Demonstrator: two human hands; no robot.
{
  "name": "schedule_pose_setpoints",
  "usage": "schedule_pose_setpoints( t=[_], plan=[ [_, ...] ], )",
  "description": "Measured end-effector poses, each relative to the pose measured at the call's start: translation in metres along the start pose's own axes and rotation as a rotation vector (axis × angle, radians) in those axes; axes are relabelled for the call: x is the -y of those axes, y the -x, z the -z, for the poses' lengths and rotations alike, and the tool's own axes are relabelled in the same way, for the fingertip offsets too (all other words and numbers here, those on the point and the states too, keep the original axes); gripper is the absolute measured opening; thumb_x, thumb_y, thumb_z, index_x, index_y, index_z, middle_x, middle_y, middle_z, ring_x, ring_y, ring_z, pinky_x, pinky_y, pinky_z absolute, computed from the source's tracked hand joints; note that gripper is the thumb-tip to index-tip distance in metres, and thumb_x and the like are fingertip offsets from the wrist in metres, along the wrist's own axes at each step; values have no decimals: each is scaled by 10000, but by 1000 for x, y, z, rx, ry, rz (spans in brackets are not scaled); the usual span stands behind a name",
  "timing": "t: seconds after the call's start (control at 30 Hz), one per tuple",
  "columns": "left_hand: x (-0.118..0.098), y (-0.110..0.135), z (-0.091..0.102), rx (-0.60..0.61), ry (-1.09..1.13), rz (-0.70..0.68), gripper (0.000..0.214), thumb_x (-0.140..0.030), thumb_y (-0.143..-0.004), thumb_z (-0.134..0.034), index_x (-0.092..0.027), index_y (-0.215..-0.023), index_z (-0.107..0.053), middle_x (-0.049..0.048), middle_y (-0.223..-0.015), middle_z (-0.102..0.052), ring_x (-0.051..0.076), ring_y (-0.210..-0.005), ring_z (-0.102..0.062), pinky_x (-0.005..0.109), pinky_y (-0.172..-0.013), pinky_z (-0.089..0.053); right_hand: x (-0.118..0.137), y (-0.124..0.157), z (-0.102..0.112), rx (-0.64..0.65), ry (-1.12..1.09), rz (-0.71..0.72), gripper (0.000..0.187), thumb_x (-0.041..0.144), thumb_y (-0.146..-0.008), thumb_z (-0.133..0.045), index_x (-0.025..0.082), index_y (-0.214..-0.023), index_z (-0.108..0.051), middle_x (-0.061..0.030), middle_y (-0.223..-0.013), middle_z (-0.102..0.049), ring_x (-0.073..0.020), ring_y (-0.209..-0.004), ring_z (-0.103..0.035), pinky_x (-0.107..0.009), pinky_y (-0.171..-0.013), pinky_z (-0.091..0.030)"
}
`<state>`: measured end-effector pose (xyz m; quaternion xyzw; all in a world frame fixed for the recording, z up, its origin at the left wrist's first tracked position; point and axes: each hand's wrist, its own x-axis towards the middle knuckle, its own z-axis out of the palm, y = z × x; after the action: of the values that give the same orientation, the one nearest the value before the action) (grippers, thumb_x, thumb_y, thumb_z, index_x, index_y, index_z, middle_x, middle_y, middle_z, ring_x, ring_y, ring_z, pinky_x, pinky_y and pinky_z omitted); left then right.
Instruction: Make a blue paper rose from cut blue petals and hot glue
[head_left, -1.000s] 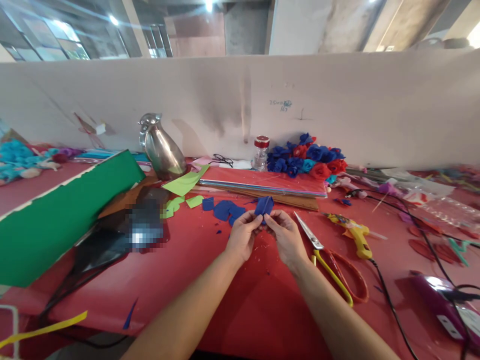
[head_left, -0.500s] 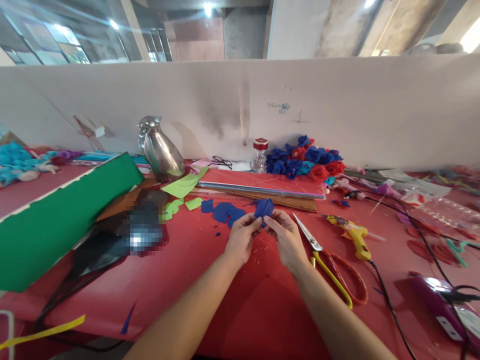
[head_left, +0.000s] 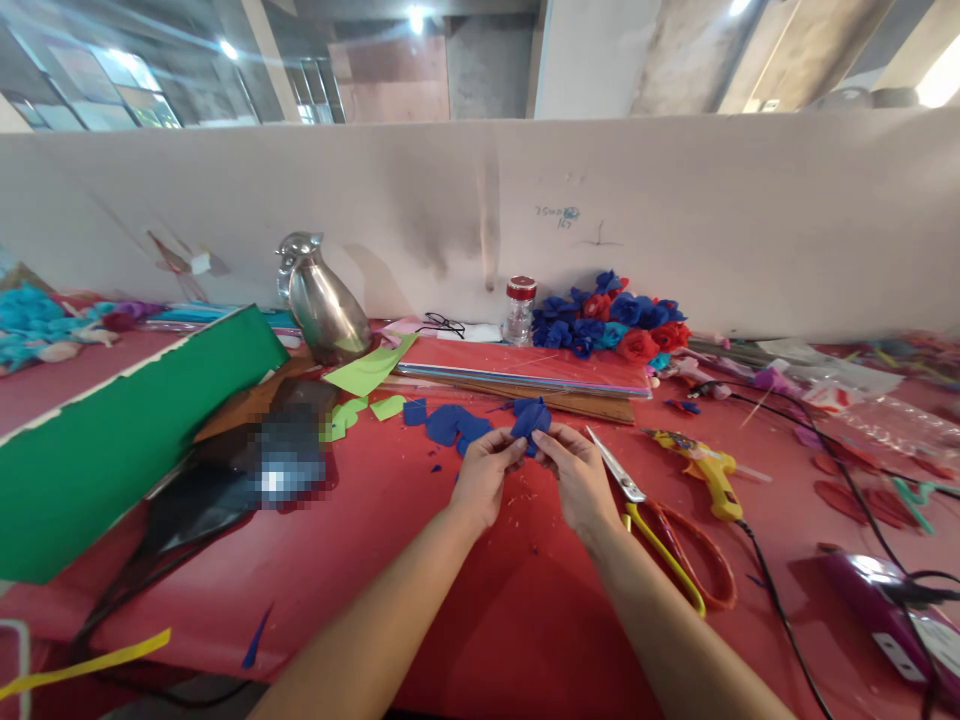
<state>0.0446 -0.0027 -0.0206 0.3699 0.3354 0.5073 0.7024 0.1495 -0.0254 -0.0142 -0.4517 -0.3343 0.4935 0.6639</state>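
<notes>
Both hands, left (head_left: pixel 484 480) and right (head_left: pixel 574 478), pinch one blue petal (head_left: pixel 529 420) above the red surface (head_left: pixel 375 530), scissors (head_left: pixel 660 525) nearby.

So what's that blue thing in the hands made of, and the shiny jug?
The blue piece looks like crepe paper or thin felt: matte, crinkled where the left hand and right hand pinch it. The jug looks like polished metal, likely steel: mirror-shiny, with reflections.

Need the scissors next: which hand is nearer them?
Right. The right hand is just beside the scissors; the left hand lies beyond it, both pinching the blue paper.
</notes>
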Motion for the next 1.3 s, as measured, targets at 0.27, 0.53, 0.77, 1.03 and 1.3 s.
schedule_pose_setpoints(
  t=[0.27,0.53,0.77,1.03,1.3],
  plan=[
    [0,0,1,22,6,20,218,-274,-552,-775,-146,-635,-619,-32,-565,-525,66,-531,-429,216,-557,-313,1,-1,0,2,59,42,157,318,-617,-711,184,-694,-688,22,-583,-579,-97,-548,-430,-249,-556,-337],
    [0,-3,2,16,30,20,263,-285,-503,-803,-149,-625,-614,-38,-560,-522,65,-524,-427,214,-564,-327,4,3,-3,25,111,83,138,314,-641,-682,188,-695,-672,25,-576,-566,-105,-555,-441,-250,-563,-352],
    [-1,-4,3,55,46,19,259,-273,-500,-809,-143,-628,-625,-30,-576,-532,70,-542,-443,225,-589,-342,5,4,-3,3,34,37,181,368,-639,-684,200,-608,-627,30,-524,-533,-114,-523,-437,-258,-542,-329],
    [2,-4,4,41,28,40,246,-238,-490,-805,-146,-617,-615,-33,-565,-535,64,-518,-439,217,-565,-316,7,-2,2,-137,-160,-22,199,385,-649,-688,202,-601,-626,16,-564,-595,-114,-518,-462,-261,-517,-336],
    [3,-6,5,53,19,37,230,-235,-503,-783,-146,-608,-598,-37,-541,-513,64,-509,-422,223,-558,-300,2,-8,10,-258,-117,-8,239,408,-699,-620,204,-583,-577,41,-441,-472,-107,-420,-388,-277,-435,-254]
  ],
)
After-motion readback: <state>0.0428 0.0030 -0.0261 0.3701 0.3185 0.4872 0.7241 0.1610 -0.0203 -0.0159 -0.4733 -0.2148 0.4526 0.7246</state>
